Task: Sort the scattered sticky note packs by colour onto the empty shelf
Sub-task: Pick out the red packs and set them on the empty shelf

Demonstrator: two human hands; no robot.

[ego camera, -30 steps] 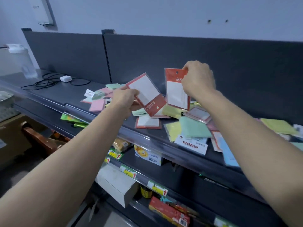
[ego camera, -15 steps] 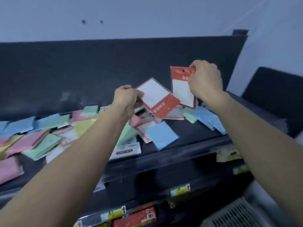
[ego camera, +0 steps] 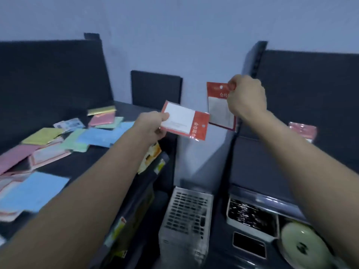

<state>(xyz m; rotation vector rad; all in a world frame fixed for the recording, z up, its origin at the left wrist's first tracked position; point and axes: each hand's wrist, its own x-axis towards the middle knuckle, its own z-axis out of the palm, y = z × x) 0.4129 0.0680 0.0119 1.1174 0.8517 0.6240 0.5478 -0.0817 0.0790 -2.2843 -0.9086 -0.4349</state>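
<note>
Left of the upright post (ego camera: 252,63), bare wall opens between the shelf units; the left hand (ego camera: 153,127) and right hand (ego camera: 245,98) hold red-edged packs (ego camera: 182,121) there. Further left, scattered packs (ego camera: 97,135) crowd the left shelf (ego camera: 81,164). Right of the post, the right shelf (ego camera: 250,156) lies open to a pink pack (ego camera: 302,131). Below stands a grey basket (ego camera: 186,214).

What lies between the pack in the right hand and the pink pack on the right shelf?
The right hand itself, gripping the pack, and the shelf's dark upright post; the head view shows this.

Blue, pink, green and yellow packs (ego camera: 97,136) litter the left shelf (ego camera: 77,162); a pink pack (ego camera: 302,131) lies on the right shelf (ego camera: 330,148).
</note>
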